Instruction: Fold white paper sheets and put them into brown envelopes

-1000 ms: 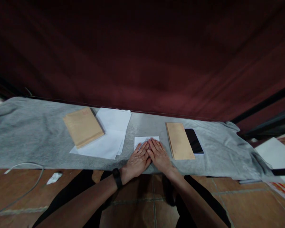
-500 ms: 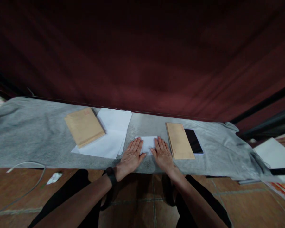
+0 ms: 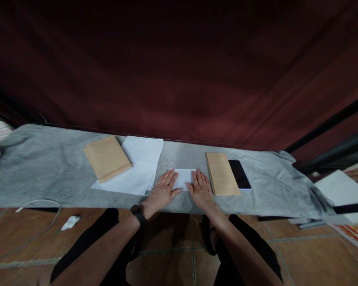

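Note:
A folded white sheet of paper [image 3: 183, 177] lies flat on the grey cloth, between and partly under my hands. My left hand [image 3: 161, 190] rests palm down on its left end, fingers stretched out. On the right end lies my right hand [image 3: 201, 188], also flat with fingers extended. Both palms hide the paper's ends. Just right of my right hand is a stack of brown envelopes [image 3: 222, 174]. Larger white sheets [image 3: 143, 165] lie to the left of my left hand, with another stack of brown envelopes [image 3: 107, 158] on top of them.
A dark-screened tablet [image 3: 240, 174] sits partly under the right envelopes. Grey cloth [image 3: 53, 167] covers the long, narrow surface, with a dark red curtain [image 3: 179, 99] behind it. On the tiled floor are a white cable [image 3: 52, 203] and a crumpled tissue [image 3: 71, 223].
The view has shifted slightly. Both hands stay flat on the folded paper, the left perhaps a little further left. Nothing has been picked up or let go.

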A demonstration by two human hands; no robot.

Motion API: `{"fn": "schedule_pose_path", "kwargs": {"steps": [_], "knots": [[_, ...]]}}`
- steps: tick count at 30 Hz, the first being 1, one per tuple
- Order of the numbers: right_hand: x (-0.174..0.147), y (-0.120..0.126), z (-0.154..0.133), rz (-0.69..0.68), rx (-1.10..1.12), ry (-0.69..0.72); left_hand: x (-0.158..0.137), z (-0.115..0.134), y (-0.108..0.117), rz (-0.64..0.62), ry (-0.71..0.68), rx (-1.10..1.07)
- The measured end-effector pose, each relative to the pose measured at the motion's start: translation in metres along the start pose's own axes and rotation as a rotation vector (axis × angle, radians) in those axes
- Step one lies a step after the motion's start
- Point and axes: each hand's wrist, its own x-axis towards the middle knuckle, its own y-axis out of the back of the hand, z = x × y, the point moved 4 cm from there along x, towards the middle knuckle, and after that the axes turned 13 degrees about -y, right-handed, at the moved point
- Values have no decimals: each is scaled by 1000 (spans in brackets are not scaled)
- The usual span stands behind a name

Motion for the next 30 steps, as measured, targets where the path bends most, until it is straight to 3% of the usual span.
{"fn": "schedule_pose_path", "kwargs": {"steps": [6,15,23,30], "knots": [[-4,2,-1,10,38,-28,-2,8,3,9,80,72],[-2,3,2,-78,62,-42,24,62,-5,-28,77,129],[-12,9,19,-78,158,-65,12,61,-6,21,190,267],[-32,21,2,-93,231,190,13,60,-12,-12,180,238]]}}
